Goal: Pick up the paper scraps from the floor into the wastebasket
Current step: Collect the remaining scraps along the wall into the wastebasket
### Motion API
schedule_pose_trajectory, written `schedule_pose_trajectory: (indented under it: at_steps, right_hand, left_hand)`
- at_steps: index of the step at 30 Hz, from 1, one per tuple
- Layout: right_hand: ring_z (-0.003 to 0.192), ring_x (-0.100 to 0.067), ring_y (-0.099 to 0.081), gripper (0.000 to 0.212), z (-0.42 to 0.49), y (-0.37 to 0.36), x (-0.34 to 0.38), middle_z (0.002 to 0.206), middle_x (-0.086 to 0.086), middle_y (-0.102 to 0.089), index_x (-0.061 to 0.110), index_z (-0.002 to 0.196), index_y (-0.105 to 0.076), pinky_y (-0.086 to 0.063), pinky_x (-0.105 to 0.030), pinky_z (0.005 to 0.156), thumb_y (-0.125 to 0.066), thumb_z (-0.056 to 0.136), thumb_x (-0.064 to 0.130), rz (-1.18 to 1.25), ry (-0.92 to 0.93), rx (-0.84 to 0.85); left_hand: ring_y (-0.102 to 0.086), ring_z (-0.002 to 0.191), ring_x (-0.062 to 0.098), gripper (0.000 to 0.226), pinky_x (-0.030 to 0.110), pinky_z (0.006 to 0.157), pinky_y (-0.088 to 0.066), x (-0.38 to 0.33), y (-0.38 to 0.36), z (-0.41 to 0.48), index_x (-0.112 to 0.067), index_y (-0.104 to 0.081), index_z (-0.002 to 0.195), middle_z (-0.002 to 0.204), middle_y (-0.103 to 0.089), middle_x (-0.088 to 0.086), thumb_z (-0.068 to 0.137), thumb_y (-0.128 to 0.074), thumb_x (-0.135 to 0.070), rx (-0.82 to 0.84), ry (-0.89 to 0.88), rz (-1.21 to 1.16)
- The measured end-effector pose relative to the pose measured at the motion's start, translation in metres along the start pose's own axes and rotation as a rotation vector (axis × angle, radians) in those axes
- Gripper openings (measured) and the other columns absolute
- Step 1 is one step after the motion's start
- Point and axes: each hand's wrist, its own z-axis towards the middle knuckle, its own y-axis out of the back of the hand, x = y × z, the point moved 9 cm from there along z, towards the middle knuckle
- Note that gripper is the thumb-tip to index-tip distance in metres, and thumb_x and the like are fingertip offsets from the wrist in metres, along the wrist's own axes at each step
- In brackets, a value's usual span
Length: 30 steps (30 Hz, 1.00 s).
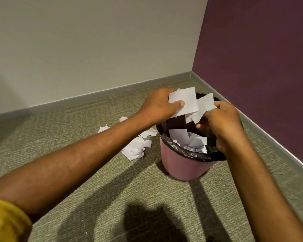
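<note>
Above the black-lined round pink plastic wastebasket, the left hand pinched a white paper scrap under its thumb; the right hand, fingers curled, gripped a second white scrap. Loose floor scraps lay partly hidden behind the left forearm.

The left forearm hides some floor scraps.

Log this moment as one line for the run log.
left hand grips large scrap | right hand grips smaller scrap | both above wastebasket | floor scraps uncollected
</note>
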Motion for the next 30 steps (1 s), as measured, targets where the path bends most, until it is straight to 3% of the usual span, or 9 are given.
schedule_pose_trajectory:
  at_steps: [3, 8, 14, 20, 25, 28, 30]
  right_hand:
    - [0.096, -0.03, -0.08, 0.033, 0.004, 0.008, -0.008, 0.109, -0.006, -0.079, 0.026, 0.106, -0.069, -0.07, -0.046, 0.072, -0.055, 0.09, 0.001, -0.063, 0.012, -0.035]
    - [0.088, -0.025, -0.08, 0.034, 0.007, 0.012, -0.01, 0.106, -0.009, -0.076, 0.023, 0.118, -0.064, -0.07, -0.048, 0.077, -0.065, 0.092, 0.0, -0.102, 0.042, -0.059]
    - [0.094, -0.024, -0.08, 0.025, 0.01, 0.01, -0.009, 0.102, -0.005, -0.077, 0.024, 0.112, -0.069, -0.069, -0.041, 0.075, -0.069, 0.095, 0.006, -0.1, 0.077, -0.084]
    - [0.089, -0.017, -0.081, 0.019, -0.002, -0.004, 0.008, 0.102, -0.003, -0.078, 0.025, 0.109, -0.072, -0.07, -0.039, 0.08, -0.07, 0.102, 0.007, 0.01, 0.157, -0.045]
    - [0.083, -0.02, -0.078, 0.02, -0.024, -0.052, 0.032, 0.097, -0.004, -0.077, 0.018, 0.113, -0.072, -0.068, -0.037, 0.078, -0.07, 0.102, 0.002, 0.149, 0.246, 0.082]
    - [0.078, -0.02, -0.076, 0.018, -0.042, -0.094, 0.041, 0.091, -0.003, -0.075, 0.015, 0.112, -0.072, -0.067, -0.034, 0.076, -0.07, 0.102, 0.002, 0.171, 0.291, 0.175]
    - [0.082, -0.021, -0.078, 0.017, -0.052, -0.124, 0.041, 0.092, -0.001, -0.076, 0.017, 0.113, -0.072, -0.069, -0.039, 0.079, -0.07, 0.102, 0.004, 0.142, 0.326, 0.231]
  left_hand:
    - [-0.07, 0.094, 0.021, 0.031, 0.029, 0.066, -0.05, 0.001, -0.016, 0.007, -0.016, -0.072, 0.121, 0.104, -0.072, 0.0, 0.096, -0.076, -0.035, 0.063, -0.03, 0.128]
    - [-0.071, 0.099, 0.019, 0.031, 0.042, 0.087, -0.062, 0.008, -0.03, 0.012, -0.016, -0.071, 0.119, 0.11, -0.075, 0.0, 0.092, -0.083, -0.028, 0.109, -0.05, 0.153]
    - [-0.071, 0.098, 0.013, 0.027, 0.028, 0.082, -0.058, 0.005, -0.028, 0.015, -0.016, -0.074, 0.115, 0.106, -0.074, -0.003, 0.092, -0.085, -0.023, 0.123, -0.109, 0.15]
    - [-0.069, 0.078, 0.009, 0.005, 0.029, 0.072, -0.062, 0.017, 0.017, 0.026, -0.019, -0.076, 0.105, 0.09, -0.073, -0.008, 0.101, -0.073, -0.022, -0.056, -0.119, -0.009]
    - [-0.068, 0.069, 0.01, 0.007, 0.017, 0.056, -0.052, 0.101, 0.073, 0.031, -0.014, -0.073, 0.106, 0.093, -0.075, 0.003, 0.104, -0.068, -0.019, -0.305, 0.046, -0.129]
    - [-0.068, 0.067, 0.014, 0.006, 0.023, 0.054, -0.055, 0.177, 0.088, 0.024, -0.011, -0.071, 0.106, 0.098, -0.076, 0.01, 0.104, -0.066, -0.014, -0.365, 0.235, -0.176]
    - [-0.068, 0.067, 0.018, 0.008, 0.026, 0.054, -0.055, 0.227, 0.092, 0.014, -0.007, -0.072, 0.105, 0.099, -0.076, 0.016, 0.102, -0.065, -0.009, -0.379, 0.34, -0.192]
